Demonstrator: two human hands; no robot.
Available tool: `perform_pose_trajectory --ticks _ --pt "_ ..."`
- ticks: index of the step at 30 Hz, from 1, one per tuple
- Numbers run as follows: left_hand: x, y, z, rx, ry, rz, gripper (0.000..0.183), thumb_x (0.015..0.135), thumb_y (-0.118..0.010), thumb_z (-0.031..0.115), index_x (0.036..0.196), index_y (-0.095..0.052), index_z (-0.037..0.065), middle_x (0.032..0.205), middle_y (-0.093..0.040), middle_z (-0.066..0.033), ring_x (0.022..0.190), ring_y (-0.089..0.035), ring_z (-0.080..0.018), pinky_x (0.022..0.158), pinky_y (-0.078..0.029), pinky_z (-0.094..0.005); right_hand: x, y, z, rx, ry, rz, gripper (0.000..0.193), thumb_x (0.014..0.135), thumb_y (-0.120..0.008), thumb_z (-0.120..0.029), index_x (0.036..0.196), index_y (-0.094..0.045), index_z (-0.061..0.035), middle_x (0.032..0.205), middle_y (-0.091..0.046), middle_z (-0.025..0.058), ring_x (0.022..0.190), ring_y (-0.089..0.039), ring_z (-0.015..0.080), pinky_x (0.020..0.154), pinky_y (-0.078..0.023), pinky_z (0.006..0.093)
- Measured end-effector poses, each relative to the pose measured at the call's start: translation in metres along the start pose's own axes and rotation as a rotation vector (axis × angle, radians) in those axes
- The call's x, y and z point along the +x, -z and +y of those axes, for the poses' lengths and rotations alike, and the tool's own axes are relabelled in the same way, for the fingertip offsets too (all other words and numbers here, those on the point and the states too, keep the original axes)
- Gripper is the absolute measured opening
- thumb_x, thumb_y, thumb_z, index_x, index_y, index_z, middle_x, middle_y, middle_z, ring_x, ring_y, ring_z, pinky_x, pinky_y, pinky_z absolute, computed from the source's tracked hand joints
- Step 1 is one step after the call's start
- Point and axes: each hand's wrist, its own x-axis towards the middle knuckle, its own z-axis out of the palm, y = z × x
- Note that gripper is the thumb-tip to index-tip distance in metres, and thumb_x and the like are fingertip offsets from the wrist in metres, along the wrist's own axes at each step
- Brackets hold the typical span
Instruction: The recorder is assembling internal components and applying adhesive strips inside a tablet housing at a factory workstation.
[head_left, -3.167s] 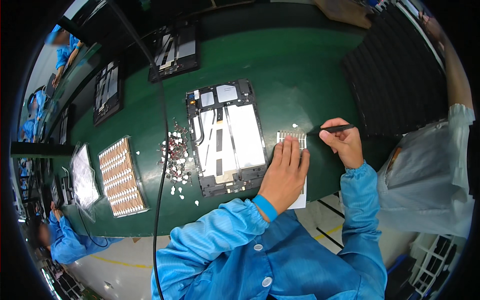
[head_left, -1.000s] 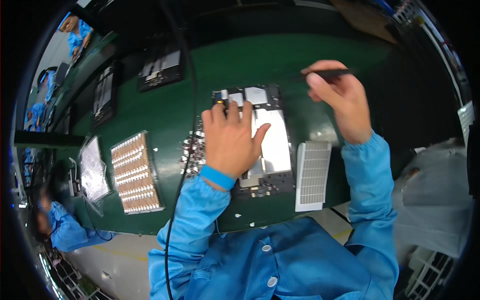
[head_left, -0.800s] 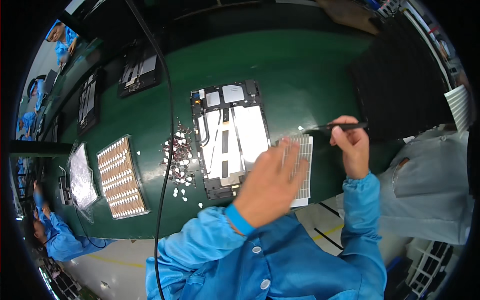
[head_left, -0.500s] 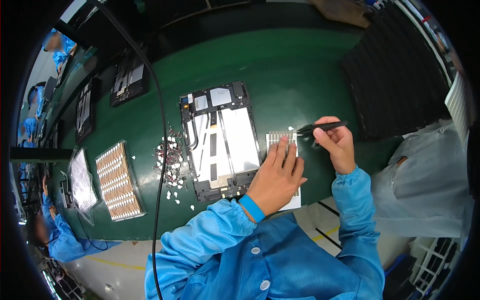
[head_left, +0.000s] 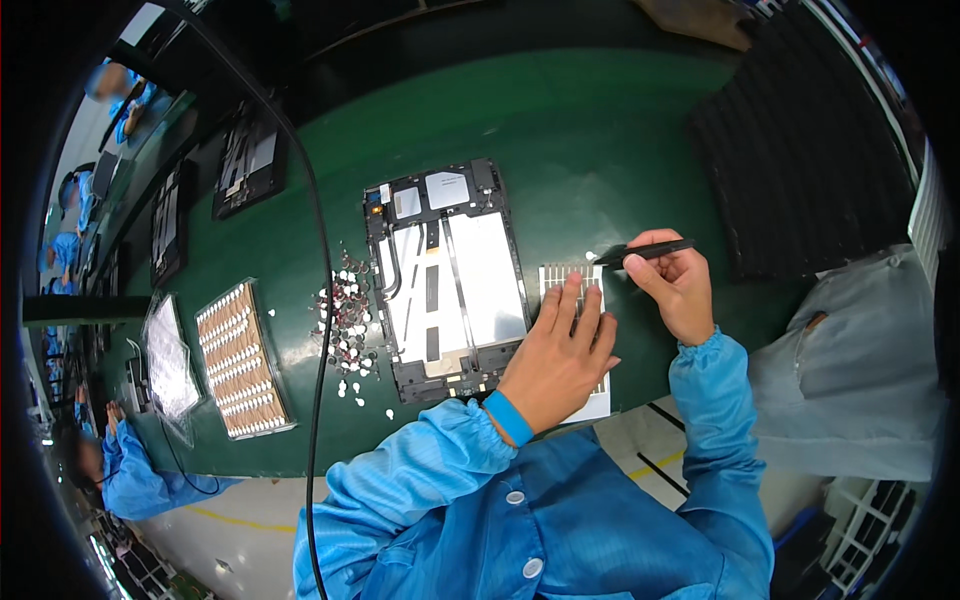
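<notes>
My left hand (head_left: 562, 362) lies with its fingers stretched over a white sheet of narrow pale strips (head_left: 552, 272), and covers most of it. Between the fingers and thumb of my right hand (head_left: 681, 290) is a pair of black tweezers (head_left: 655, 250). Their tips come down at the sheet's far right corner, close to a small white round piece (head_left: 591, 256). Whether the tips grip anything is too small to tell. Left of the sheet lies an opened tablet-like device (head_left: 480, 280), with silvery panels and dark strips in a black frame.
A heap of small round parts (head_left: 350, 310) lies left of the device. Beyond it are a brown sheet with rows of white pieces (head_left: 235, 350) and a clear plastic packet (head_left: 172, 360). A black cable (head_left: 318, 400) crosses the view. Black stacked trays (head_left: 810, 150) stand at right.
The whole view has shifted slightly. Against the sheet, my right hand and the tweezers have moved a little left, nearer the small white piece. My left hand stays on the sheet.
</notes>
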Motion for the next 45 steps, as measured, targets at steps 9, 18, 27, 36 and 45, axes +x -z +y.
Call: perform_pose_trajectory --ticks 9,18,27,36,45 --pt "-0.001 0.006 -0.005 -0.008 -0.007 0.039 0.048 0.094 -0.065 0.037 0.124 -0.062 0.0 0.14 -0.052 -0.0263 0.138 -0.04 -0.0491 0.114 -0.034 -0.0572 0.013 -0.024 -0.039 0.325 0.005 -0.03 0.024 0.092 -0.073 -0.016 0.108 -0.064 -0.0009 0.089 -0.062 0.0007 0.079 -0.055 0.0074 0.072 -0.044 0.0238" --pt "-0.029 0.089 -0.079 -0.026 0.207 0.181 0.034 0.087 -0.073 0.015 0.115 -0.064 -0.003 0.134 -0.058 -0.0228 0.127 -0.054 -0.0403 0.095 -0.047 -0.048 0.132 -0.101 -0.027 0.138 0.073 -0.218 0.019 0.092 -0.073 -0.011 0.105 -0.066 0.0001 0.091 -0.067 0.004 0.081 -0.061 0.0105 0.076 -0.051 0.0263" --pt "-0.019 0.085 -0.109 -0.018 0.216 0.139 0.032 0.087 -0.073 0.014 0.113 -0.065 -0.002 0.13 -0.061 -0.0222 0.123 -0.057 -0.0388 0.094 -0.048 -0.0487 0.139 -0.106 -0.017 0.108 0.013 -0.263 0.018 0.092 -0.073 -0.011 0.104 -0.065 0.001 0.09 -0.068 0.0049 0.08 -0.062 0.0093 0.074 -0.052 0.0247" --pt "-0.011 0.077 -0.115 0.022 0.204 0.115 0.031 0.088 -0.073 0.016 0.113 -0.065 -0.001 0.13 -0.06 -0.0219 0.123 -0.056 -0.0388 0.094 -0.047 -0.0483 0.14 -0.105 -0.013 0.114 -0.007 -0.277 0.017 0.093 -0.073 -0.011 0.103 -0.066 0.0006 0.091 -0.069 0.0042 0.081 -0.063 0.0076 0.076 -0.052 0.0237" --pt "0.001 0.068 -0.126 0.042 0.168 0.126 0.035 0.087 -0.073 0.019 0.113 -0.064 -0.002 0.129 -0.06 -0.0224 0.121 -0.055 -0.0376 0.093 -0.046 -0.0467 0.141 -0.104 -0.012 0.113 0.006 -0.299 0.017 0.093 -0.073 -0.011 0.103 -0.066 0.001 0.091 -0.069 0.0036 0.082 -0.063 0.0067 0.075 -0.052 0.0228"
